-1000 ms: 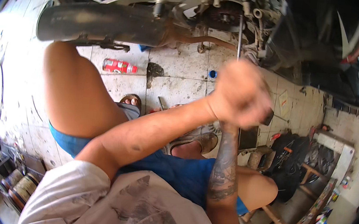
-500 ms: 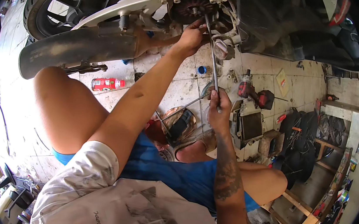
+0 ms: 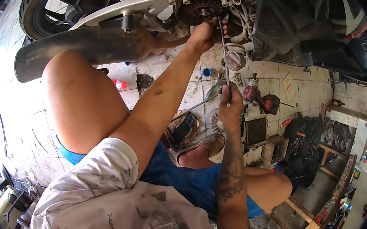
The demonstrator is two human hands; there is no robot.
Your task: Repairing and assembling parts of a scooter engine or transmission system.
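Observation:
A long, thin metal bar (image 3: 224, 51) slants from the exposed engine housing (image 3: 183, 14) of a motorcycle down toward my lap. My left hand (image 3: 204, 36) is closed round the bar's upper end, right at the rim of the housing. Inside the housing sits a round, dark, finned part (image 3: 204, 6) with a central shaft; my left fingers partly cover its lower edge. Lower down, my right hand (image 3: 230, 104) grips the bar's other end, thumb along it. Exactly what the bar's upper tip touches is hidden by my left fingers.
An exhaust muffler (image 3: 78, 50) and rear wheel (image 3: 38, 10) lie to the left. Right of my hands are a red cordless power tool (image 3: 251, 91), a small radiator (image 3: 255, 130) and a wooden frame (image 3: 307, 212). A blue cap (image 3: 206, 72) rests on the tiles.
My right hand and the bar's lower end have shifted slightly right and up. My left hand has moved a little right, still at the housing. My left knee has swung inward, covering most of the red bottle.

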